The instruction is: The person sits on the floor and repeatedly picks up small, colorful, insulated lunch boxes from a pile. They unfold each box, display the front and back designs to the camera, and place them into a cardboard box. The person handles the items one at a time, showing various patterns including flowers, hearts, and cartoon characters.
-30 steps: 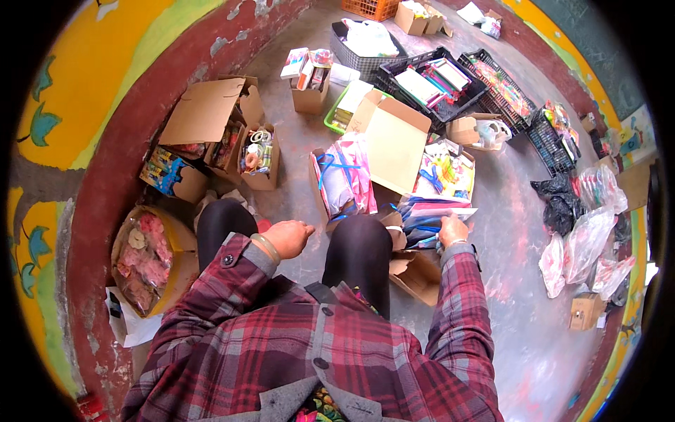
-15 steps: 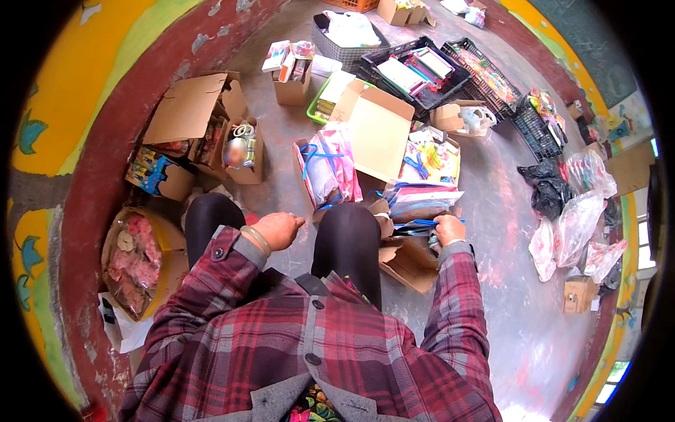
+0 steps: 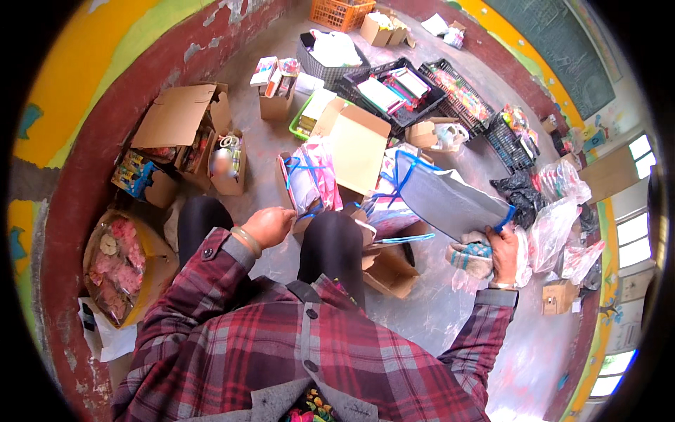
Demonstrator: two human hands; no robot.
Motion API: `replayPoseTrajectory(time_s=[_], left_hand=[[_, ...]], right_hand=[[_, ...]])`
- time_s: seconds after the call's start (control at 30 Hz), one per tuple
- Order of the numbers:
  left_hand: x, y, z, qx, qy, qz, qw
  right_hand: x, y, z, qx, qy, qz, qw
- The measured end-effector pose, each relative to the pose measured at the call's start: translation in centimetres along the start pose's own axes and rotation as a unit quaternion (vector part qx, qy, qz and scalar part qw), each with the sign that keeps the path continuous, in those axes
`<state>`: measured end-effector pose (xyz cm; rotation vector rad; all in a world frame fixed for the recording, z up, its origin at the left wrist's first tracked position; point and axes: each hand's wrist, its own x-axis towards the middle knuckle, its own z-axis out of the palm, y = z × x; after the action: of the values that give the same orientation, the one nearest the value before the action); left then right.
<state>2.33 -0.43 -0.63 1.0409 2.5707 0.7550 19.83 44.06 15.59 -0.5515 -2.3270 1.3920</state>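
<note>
My right hand (image 3: 503, 257) is closed on the corner of a grey, see-through zip-style pouch with blue edging (image 3: 450, 200), stretched out over the floor. Against the same hand, below the pouch, is a bundle of white and blue knitted cloth (image 3: 472, 259); whether the fingers also grip it is hard to make out. My left hand (image 3: 268, 226) is beside my knee, its fingers curled together, nothing visible in them. Near its fingertips stands a carton holding a pink and white bag with blue straps (image 3: 313, 176). An opened small carton (image 3: 390, 271) lies right of my knees.
A large flapped carton (image 3: 362, 151) stands ahead, with black crates (image 3: 394, 91) of books and packets beyond. Cartons (image 3: 176, 116) line the left wall, near a bag of pink flowers (image 3: 116, 264). Plastic bags (image 3: 552, 218) lie at the right.
My right hand has moved right, drawing the blue-edged pouch out from the cartons, along with the knitted bundle. My left hand has shifted slightly upward, toward the carton near my knee.
</note>
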Motion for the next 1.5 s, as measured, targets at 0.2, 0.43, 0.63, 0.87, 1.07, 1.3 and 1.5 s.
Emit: replayPoseTrajectory(time_s=[0.2,0.43,0.63,0.87,1.07,1.3,1.5], left_hand=[[0.3,4.0,-2.9,-0.655,-0.064,-0.104,0.745],[-0.6,6.0,-7.4,-0.913,-0.109,0.022,0.392],[-2.3,5.4,-6.5,-0.896,-0.111,-0.067,0.425],[-3.0,4.1,-5.0,-0.887,-0.098,-0.080,0.445],[-3.1,4.2,-2.0,-0.871,-0.080,-0.141,0.463],[-3.1,2.3,0.8,-0.790,-0.012,-0.042,0.611],[-3.0,2.0,1.1,-0.890,-0.076,-0.106,0.436]], right_hand=[[-1.8,-4.1,4.0,0.088,0.029,-0.026,0.995],[-3.5,-5.3,9.9,0.308,-0.177,-0.126,0.926],[-3.1,-6.2,11.6,0.271,-0.228,-0.110,0.929],[0.6,-1.4,4.9,0.027,-0.035,0.042,0.998],[-4.3,-9.4,13.1,0.195,0.054,-0.127,0.971],[-11.1,-6.0,31.4,-0.171,-0.195,-0.428,0.866],[-9.7,-4.5,31.6,-0.242,-0.186,-0.422,0.854]])
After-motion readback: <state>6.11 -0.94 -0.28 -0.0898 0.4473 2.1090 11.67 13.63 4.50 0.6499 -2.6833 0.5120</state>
